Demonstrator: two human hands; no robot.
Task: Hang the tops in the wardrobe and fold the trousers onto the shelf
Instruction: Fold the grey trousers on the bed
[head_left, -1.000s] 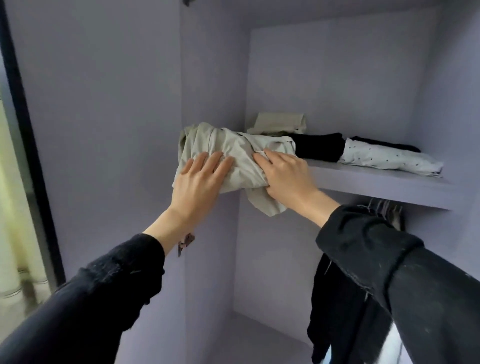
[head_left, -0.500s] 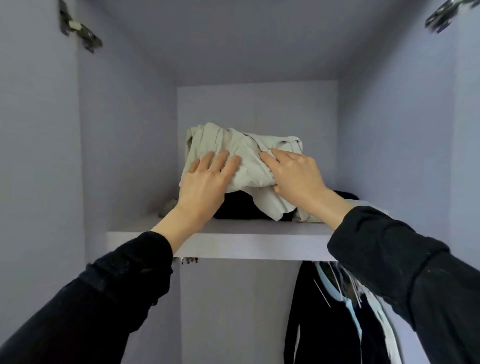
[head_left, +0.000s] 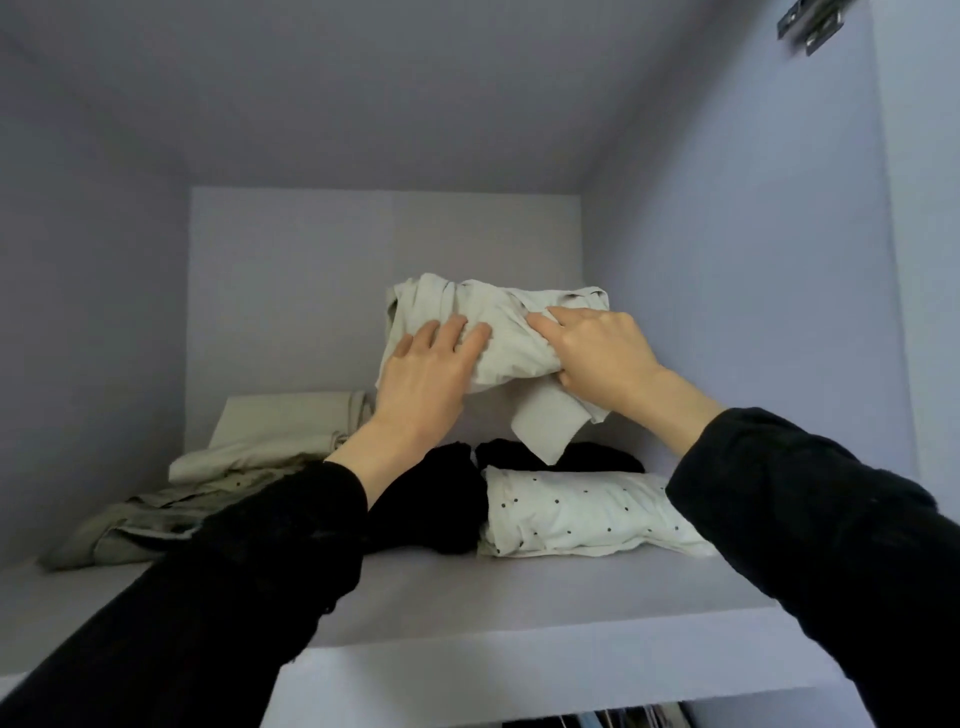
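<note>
A pale lilac wardrobe fills the view, its upper shelf (head_left: 519, 608) running left to right with plain walls behind and a hinge (head_left: 810, 23) high at the right.

The folded beige trousers (head_left: 498, 332) are held in the air above the back half of the shelf, clear of everything lying on it. The bundle's long axis runs left to right, roughly parallel to the shelf's front edge, and one loose flap hangs from its underside toward the clothes below. The left hand (head_left: 423, 382) is pressed flat against the bundle's left front, fingers spread over the cloth; the right hand (head_left: 602, 356) grips the right end, fingers curled into the fabric. Both hands sit on the near side of the bundle, so the trousers lie ahead of and slightly above them, with neither hand clearly the nearer.

Directly beneath the bundle lie a black folded garment (head_left: 436, 499) and, just to its right, a white dotted garment (head_left: 576, 512), with more black cloth behind it. To the left, well apart from the hands, a beige stack (head_left: 280, 431) rests against the back wall over a crumpled olive piece (head_left: 135, 530).

The coming move looks like a straight lowering onto the black and dotted pile; the hanging flap may need tucking so the fold stays neat.
</note>
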